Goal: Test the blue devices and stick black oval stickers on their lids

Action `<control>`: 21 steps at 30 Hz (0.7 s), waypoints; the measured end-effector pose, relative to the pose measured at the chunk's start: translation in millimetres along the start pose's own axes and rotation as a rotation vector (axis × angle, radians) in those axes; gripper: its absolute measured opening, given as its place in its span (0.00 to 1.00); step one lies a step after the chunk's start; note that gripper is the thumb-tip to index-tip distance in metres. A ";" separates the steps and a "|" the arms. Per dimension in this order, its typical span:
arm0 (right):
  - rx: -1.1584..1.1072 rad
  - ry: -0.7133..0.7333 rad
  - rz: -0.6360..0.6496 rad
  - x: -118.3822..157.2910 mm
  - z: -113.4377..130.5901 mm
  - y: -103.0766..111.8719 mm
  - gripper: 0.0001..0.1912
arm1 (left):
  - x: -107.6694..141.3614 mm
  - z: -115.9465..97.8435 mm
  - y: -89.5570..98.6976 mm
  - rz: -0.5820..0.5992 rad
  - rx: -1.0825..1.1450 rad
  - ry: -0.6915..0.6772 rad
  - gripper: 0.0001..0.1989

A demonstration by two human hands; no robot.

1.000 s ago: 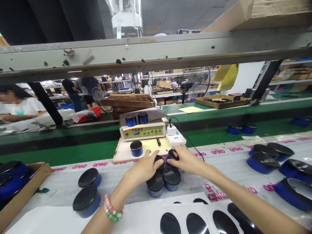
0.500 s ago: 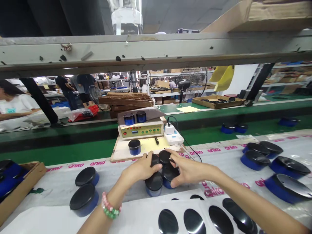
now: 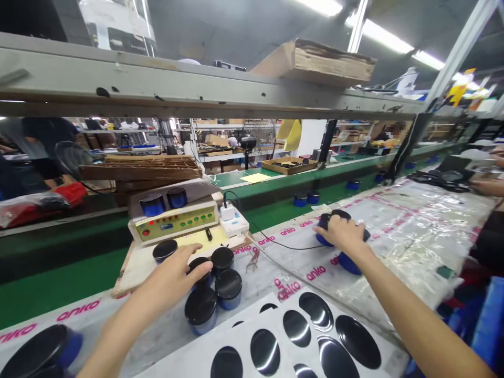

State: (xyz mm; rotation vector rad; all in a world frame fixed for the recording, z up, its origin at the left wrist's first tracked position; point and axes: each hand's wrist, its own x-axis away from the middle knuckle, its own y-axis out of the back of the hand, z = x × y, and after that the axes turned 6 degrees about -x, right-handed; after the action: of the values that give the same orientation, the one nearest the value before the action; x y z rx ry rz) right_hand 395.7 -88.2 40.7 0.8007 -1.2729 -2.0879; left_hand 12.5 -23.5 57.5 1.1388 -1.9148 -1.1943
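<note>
"Look at the right hand (image 3: 343, 233), out at the end of that long reach. What's it doing?"

"Arm stretched forward and off to the right, fingers curled down and closed around a blue jar (image 3: 348, 264) with a black lid. Blue shows on both sides of the hand, so I can't tell whether it's gripping one jar or two."

"And the left hand (image 3: 167, 278)?"

"Also reaching forward, but open, with the fingers spread. One fingertip rests on a black-lidded jar (image 3: 193, 263)."

"What's around that hand?"

"Three more jars (image 3: 222, 258) stand in a tight cluster just beyond and beside it. Another jar (image 3: 164, 250) sits on a wooden board (image 3: 132, 275) just past the fingers."

"Beyond the board?"

"A tester box (image 3: 175, 223) with a red button and a row of green lights, two jars (image 3: 164, 202) on a shelf behind it, and a white power adapter (image 3: 228, 211) on its right."

"Anything readable?"

"Yes, 'anko' in pink, repeated along the film-covered tabletop (image 3: 417, 236), with one right under the right hand (image 3: 316, 273)."

"And nearer the person?"

"Between the hands, toward the body, lies a sheet of glossy black ovals (image 3: 295, 325). Far past the right hand, a co-worker's hand (image 3: 488, 185) rests at the tabletop's edge."
</note>
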 end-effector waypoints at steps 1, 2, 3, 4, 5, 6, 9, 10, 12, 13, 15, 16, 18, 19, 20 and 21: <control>0.000 -0.013 0.012 -2.7 -5.2 -1.4 0.21 | 1.7 -4.7 -0.3 -0.007 0.032 -0.012 0.29; -0.016 0.000 0.040 -3.1 -6.7 -2.2 0.21 | 3.2 -9.7 -1.8 -0.015 0.084 -0.030 0.27; -0.048 0.036 0.079 -1.0 -4.5 -2.0 0.20 | 4.5 -15.0 -4.4 -0.016 0.165 -0.057 0.24; -0.089 0.090 0.123 3.7 1.3 -0.6 0.19 | 5.6 -20.7 -8.1 -0.013 0.280 -0.090 0.23; -0.130 0.157 0.166 11.2 10.4 2.2 0.18 | 6.8 -26.9 -12.5 -0.004 0.432 -0.119 0.22; -0.197 0.244 0.224 21.5 22.4 6.2 0.19 | 8.0 -33.6 -17.4 0.010 0.617 -0.133 0.23; -0.584 0.582 0.543 63.0 66.9 21.8 0.27 | 12.2 -52.6 -30.7 0.165 1.216 -0.105 0.27; -0.723 0.676 0.694 77.3 81.5 26.8 0.30 | 13.6 -57.0 -33.2 0.257 1.366 -0.091 0.29; -0.766 0.799 0.789 101.0 105.0 34.5 0.28 | 16.3 -61.1 -33.4 0.432 1.543 -0.079 0.30; -0.728 0.842 0.733 109.5 113.0 36.6 0.22 | 17.4 -60.6 -31.2 0.479 1.588 -0.073 0.30; -0.672 0.921 0.504 119.8 121.5 37.3 0.11 | 19.2 -55.6 -23.7 0.448 1.647 -0.040 0.27; -0.681 0.960 0.395 122.4 122.8 36.4 0.11 | 20.0 -52.0 -19.4 0.393 1.666 -0.027 0.25; -0.700 1.040 0.272 125.3 122.3 33.4 0.16 | 21.3 -45.0 -11.9 0.270 1.681 -0.027 0.20; -0.687 1.081 0.248 126.2 121.6 31.8 0.16 | 22.1 -42.4 -9.1 0.219 1.670 -0.039 0.19; -0.658 1.122 0.225 126.9 121.0 30.3 0.15 | 22.9 -40.6 -7.2 0.184 1.651 -0.061 0.19; -0.627 1.161 0.189 127.5 120.7 29.0 0.13 | 23.8 -39.8 -5.9 0.168 1.623 -0.089 0.20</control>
State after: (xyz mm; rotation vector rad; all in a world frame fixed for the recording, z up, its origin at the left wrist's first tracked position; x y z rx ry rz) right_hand 227.2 -122.4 86.3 1.2157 -0.0507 -1.2931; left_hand 36.6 -61.6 69.8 1.4789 -2.9026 0.7388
